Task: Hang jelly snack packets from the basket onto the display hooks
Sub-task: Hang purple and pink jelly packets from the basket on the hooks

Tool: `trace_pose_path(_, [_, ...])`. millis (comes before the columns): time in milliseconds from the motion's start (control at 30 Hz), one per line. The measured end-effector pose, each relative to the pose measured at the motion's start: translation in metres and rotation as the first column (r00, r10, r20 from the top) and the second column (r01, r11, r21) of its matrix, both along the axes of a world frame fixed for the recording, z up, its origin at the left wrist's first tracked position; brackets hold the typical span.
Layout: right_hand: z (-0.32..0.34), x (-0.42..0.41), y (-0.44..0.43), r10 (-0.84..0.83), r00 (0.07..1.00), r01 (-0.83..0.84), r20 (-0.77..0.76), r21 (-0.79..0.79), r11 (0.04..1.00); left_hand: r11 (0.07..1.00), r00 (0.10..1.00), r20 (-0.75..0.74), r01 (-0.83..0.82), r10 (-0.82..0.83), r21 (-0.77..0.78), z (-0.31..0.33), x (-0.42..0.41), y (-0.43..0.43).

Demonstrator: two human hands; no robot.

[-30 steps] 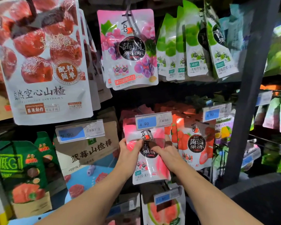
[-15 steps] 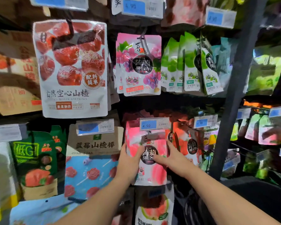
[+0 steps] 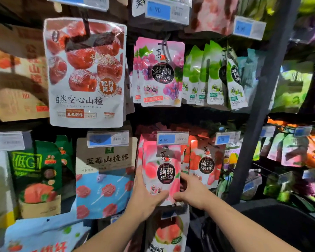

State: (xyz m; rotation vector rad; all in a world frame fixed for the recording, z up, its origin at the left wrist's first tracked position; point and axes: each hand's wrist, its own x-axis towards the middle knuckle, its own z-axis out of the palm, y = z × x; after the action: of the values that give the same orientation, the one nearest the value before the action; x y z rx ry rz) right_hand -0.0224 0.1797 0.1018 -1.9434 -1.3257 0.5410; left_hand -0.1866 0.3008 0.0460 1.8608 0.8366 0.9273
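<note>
Both hands grasp the pink peach jelly packet (image 3: 161,171): left hand (image 3: 145,195) and right hand (image 3: 191,192) at its lower edges; its top, under the price tag (image 3: 172,138), seems hooked.

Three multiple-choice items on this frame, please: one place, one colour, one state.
1. Relative to the peach jelly packet, the grape jelly packet hangs: A below; B above; C to its right.
2. The price tag over the peach packet has a panel that is: A yellow; B red; C blue.
3. The peach packet is: A gripped by both hands; B gripped by one hand; C hanging untouched.
Answers: 1 B, it hangs one row higher. 2 C, blue beside the barcode. 3 A, left hand and right hand both clasp its lower part.
</note>
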Motion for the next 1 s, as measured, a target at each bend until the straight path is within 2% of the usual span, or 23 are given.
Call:
trace_pose_path(100, [0.000, 0.001, 0.006, 0.004, 0.999, -0.004, 0.036, 0.005, 1.000, 0.998, 1.000, 0.004, -0.024, 0.024, 0.049, -0.002, 0.000, 0.005])
trace_pose_path(333, [-0.003, -0.002, 0.027, 0.100, 0.994, -0.101, -0.052, -0.027, 0.994, 0.995, 0.997, -0.048, -0.064, 0.068, 0.073, -0.002, 0.010, 0.012])
trace_pose_path(433, [-0.005, 0.001, 0.035, 0.042, 0.996, -0.040, -0.084, 0.023, 0.999, 0.998, 0.998, -0.051, -0.040, 0.042, 0.039, 0.000, 0.013, 0.018])
trace_pose_path(733, [-0.007, 0.019, 0.045, -0.078, 0.995, 0.080, 0.058, -0.045, 0.996, 0.999, 0.995, -0.091, -0.028, 0.030, 0.029, -0.007, 0.026, 0.025])
trace_pose_path(900, [0.000, 0.019, 0.027, -0.099, 0.994, 0.099, 0.054, 0.005, 0.995, 0.995, 0.998, -0.032, -0.057, 0.055, -0.079, 0.002, 0.023, 0.018])
trace_pose_path(1000, [0.010, 0.013, 0.013, -0.049, 0.998, 0.049, 0.047, -0.010, 0.999, 0.987, 0.987, 0.038, -0.153, 0.155, -0.050, 0.019, 0.020, 0.002])
